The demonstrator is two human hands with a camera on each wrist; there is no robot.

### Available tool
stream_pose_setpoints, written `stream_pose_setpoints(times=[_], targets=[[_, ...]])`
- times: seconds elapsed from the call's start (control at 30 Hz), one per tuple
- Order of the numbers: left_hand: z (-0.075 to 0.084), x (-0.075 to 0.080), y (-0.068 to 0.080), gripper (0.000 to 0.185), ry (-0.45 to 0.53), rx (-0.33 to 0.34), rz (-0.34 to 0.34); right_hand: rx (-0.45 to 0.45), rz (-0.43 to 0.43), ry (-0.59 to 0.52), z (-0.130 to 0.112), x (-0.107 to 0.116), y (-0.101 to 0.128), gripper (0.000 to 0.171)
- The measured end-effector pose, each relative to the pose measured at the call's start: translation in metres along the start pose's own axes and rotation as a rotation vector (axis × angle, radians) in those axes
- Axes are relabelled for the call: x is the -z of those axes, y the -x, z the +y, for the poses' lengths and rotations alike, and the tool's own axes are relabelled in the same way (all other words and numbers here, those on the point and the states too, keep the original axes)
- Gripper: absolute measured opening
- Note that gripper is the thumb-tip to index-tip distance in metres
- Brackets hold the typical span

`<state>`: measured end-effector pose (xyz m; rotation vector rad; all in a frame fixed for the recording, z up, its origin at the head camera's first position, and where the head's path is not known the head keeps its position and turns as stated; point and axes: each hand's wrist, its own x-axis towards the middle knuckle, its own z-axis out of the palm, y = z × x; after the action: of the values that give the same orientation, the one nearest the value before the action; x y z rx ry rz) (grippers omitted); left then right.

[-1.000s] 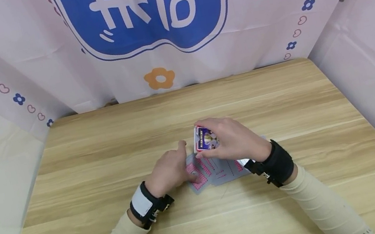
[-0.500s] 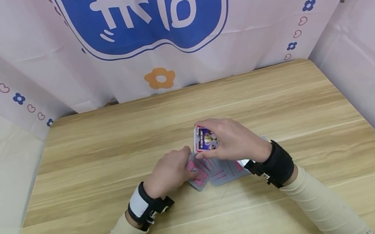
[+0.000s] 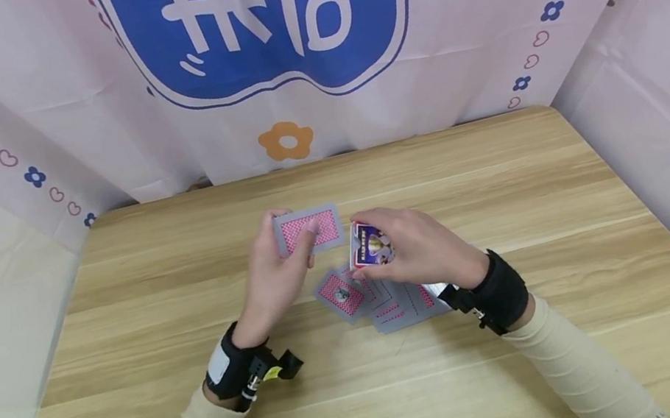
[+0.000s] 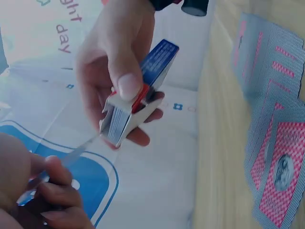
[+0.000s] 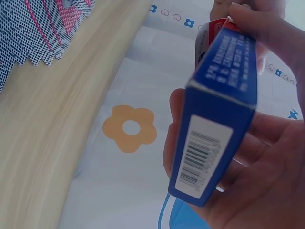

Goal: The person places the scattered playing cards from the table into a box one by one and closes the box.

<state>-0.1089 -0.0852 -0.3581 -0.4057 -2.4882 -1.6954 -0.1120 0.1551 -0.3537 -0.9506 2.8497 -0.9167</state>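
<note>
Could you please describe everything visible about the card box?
The card box looks like printed cardboard: blue with pale lettering, a barcode on one face, and red and white near the opening. Its end nearer the left hand is open, showing card edges inside. The right hand holds it above the table.

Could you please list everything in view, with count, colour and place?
Table: 1, tan wood, lower head view
Card box: 1, blue, red and white, in right grip
Boxed cards: several, white-edged, inside the card box
Raised card: at least 1, pink and grey, in left grip
Spread cards: several, pink and grey, on the table
Cloth: count unclear, white with coloured prints, behind and beside table
Sleeves: 2, beige, lower head view
Wrist straps: 2, mostly black, between grips and sleeves
Grips: 2, bare, above the table
</note>
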Motion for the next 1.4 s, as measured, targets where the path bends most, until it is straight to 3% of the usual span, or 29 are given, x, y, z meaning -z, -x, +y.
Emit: stream_pose_setpoints(times=[0.13,0.23,0.73,0.83,0.97,1.23,1.4], targets=[[0.002,-0.005,0.002,0.024,0.032,-0.032,0.005,0.000,0.009,-0.006,0.001,0.000,0.000,0.079],[0.001,-0.008,0.003,0.023,0.011,-0.026,-0.028,0.006,0.020,-0.011,0.003,0.000,0.000,0.079],[-0.005,-0.018,0.003,0.032,-0.054,0.152,-0.351,0.107,0.033,0.004,0.002,-0.008,-0.001,0.072],[-0.004,-0.013,0.001,0.031,-0.026,0.188,-0.320,0.076,0.040,0.007,0.003,-0.005,0.000,0.074],[-0.005,-0.007,0.000,0.027,-0.040,0.178,-0.261,0.033,0.041,-0.012,0.003,-0.002,0.000,0.077],[-0.008,-0.020,0.004,0.024,-0.045,0.118,-0.341,0.076,0.043,-0.016,0.001,-0.003,-0.001,0.071],[-0.009,-0.026,0.006,0.025,-0.038,0.139,-0.345,0.083,0.041,-0.015,0.000,-0.004,-0.001,0.070]])
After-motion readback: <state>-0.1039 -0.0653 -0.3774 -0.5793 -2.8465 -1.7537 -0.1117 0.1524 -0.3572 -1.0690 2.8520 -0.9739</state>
